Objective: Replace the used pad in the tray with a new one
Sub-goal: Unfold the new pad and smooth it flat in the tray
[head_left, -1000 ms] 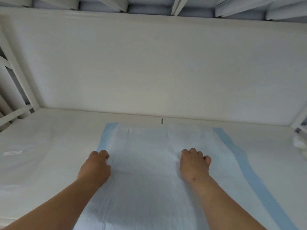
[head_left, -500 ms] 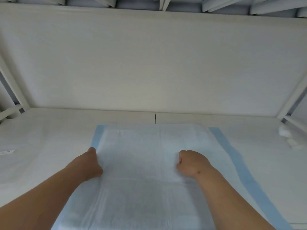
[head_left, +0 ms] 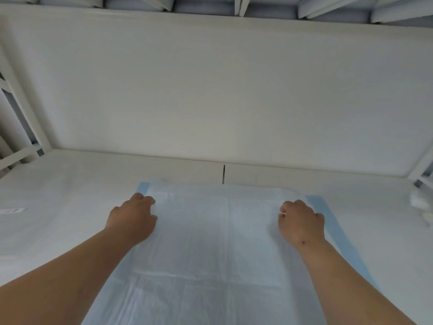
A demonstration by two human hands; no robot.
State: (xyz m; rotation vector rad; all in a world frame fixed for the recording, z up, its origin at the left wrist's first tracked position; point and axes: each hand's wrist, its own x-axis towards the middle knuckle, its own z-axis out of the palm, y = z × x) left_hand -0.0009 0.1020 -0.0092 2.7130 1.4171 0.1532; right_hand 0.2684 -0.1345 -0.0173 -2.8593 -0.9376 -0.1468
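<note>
Surroundings: white flat-bottomed tray point(head_left: 58, 231) with a tall white back wall point(head_left: 210, 90); pale slatted framing shows at the top and both sides.
Pad: pale blue, thin, quilted absorbent pad with darker blue side borders point(head_left: 222, 242), lying flat on the tray floor, its far edge just short of the back wall.
Left hand: left hand point(head_left: 133, 219) rests on the pad near its far left corner, fingers curled together; they seem to pinch the pad, though the contact is hidden.
Right hand: right hand point(head_left: 301, 222) sits near the far right corner, fingers curled tight, apparently bunching a little pad material.
Handling: likely light, limp and easily creased; best taken at corners or borders and pulled taut.
Small items: white label point(head_left: 11, 210) at left, white crumpled bits point(head_left: 421, 205) at right.
Hidden: pad's near edge is cut off; fingertips unseen; whether this pad is new or used cannot be told.
</note>
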